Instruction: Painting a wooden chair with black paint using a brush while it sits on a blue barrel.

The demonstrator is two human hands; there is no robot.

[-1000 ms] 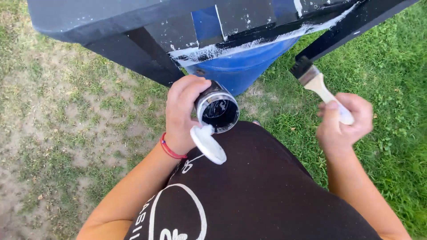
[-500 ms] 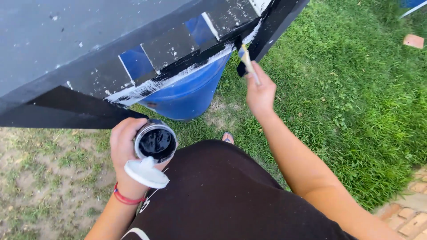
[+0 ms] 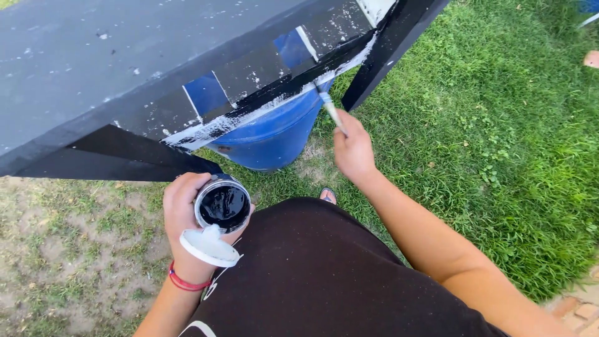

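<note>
A black-painted wooden table (image 3: 93, 68) fills the upper left, white patches along its lower rail; a blue barrel (image 3: 271, 134) stands on the grass (image 3: 499, 125) beneath it; the right hand (image 3: 352, 150), fingers closed round the handle, holds a paintbrush (image 3: 329, 109) to the rail's edge; the left hand (image 3: 184, 215), fingers wrapped, grips an open tin of black paint (image 3: 223, 205) with its white lid (image 3: 209, 246) tucked below.

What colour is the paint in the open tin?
Black, glossy, in the paint tin held by the left hand; the head view shows it.
</note>
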